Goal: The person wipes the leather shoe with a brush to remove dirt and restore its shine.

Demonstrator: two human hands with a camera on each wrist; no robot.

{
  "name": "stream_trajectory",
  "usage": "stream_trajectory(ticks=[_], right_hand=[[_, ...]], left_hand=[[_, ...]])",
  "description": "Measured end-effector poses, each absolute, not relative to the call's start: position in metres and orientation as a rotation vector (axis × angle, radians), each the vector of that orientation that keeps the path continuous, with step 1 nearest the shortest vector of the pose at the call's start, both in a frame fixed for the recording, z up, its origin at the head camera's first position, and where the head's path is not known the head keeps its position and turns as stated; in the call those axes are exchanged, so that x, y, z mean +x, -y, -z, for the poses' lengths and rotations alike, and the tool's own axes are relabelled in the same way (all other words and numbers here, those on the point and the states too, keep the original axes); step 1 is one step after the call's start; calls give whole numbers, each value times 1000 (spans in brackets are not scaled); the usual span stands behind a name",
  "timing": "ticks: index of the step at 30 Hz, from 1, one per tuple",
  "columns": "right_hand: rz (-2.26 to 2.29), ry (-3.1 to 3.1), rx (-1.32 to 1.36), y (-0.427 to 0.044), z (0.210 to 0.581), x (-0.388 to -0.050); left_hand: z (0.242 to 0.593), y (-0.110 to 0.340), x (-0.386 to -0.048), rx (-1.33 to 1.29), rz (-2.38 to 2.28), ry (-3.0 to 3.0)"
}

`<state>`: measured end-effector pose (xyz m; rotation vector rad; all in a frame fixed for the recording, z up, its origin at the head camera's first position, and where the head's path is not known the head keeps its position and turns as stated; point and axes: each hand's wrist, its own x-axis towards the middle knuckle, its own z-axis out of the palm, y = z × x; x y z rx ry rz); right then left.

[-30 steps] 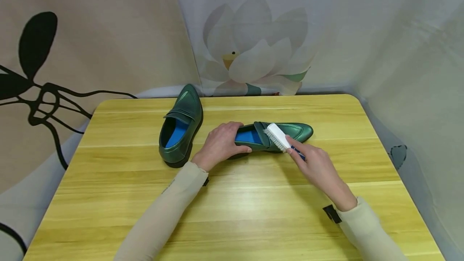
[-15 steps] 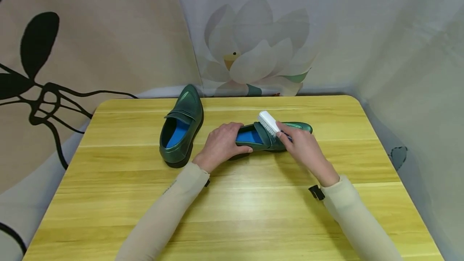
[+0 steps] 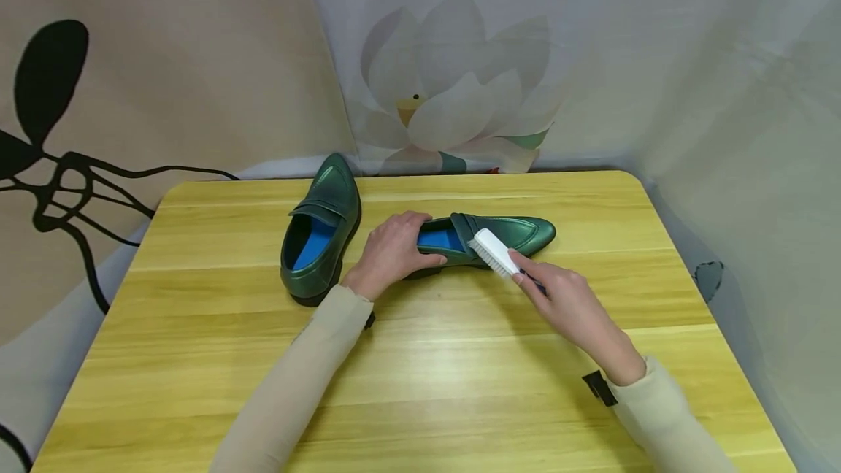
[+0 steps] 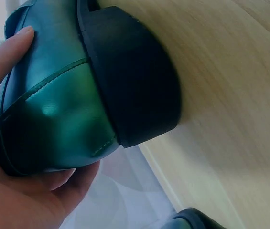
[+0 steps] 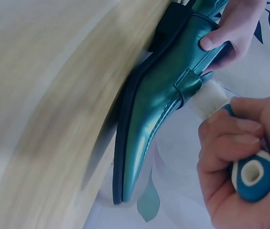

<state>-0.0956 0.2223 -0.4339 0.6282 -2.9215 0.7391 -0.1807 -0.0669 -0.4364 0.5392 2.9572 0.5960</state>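
Note:
A shiny green loafer (image 3: 525, 231) with a blue insole lies sole down on the table, toe to the right. My left hand (image 3: 392, 250) grips its heel end; in the left wrist view, fingers and thumb wrap the heel counter (image 4: 63, 114) above a thick black heel block (image 4: 135, 81). My right hand (image 3: 574, 305) holds a white-headed brush by its blue-and-white handle (image 5: 254, 179). The pale bristles (image 5: 209, 100) are at the loafer's strap, on the near side in the head view; whether they touch is unclear.
The matching green loafer (image 3: 336, 185) stands left of my left hand, toe toward the back edge. Both are on a wooden table (image 3: 434, 385) with rounded back corners. Printed fabric (image 3: 591, 57) hangs behind and beside it.
The brush first went up and back across the loafer's strap, then came down toward the near side again. My left hand keeps its hold on the heel. The head view shifted slightly.

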Motion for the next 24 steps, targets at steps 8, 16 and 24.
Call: stream_trajectory(ticks=[8,16,24], right_hand=[[-813,2948,515,-199,435,-137],[-788,2946,520,-183,433,-167],[-833,2960,513,-199,436,-129]], left_hand=[[435,68,-179,536,-578,-2919],[436,70,-181,537,-597,-2913],[435,69,-180,509,-602,-2917]])
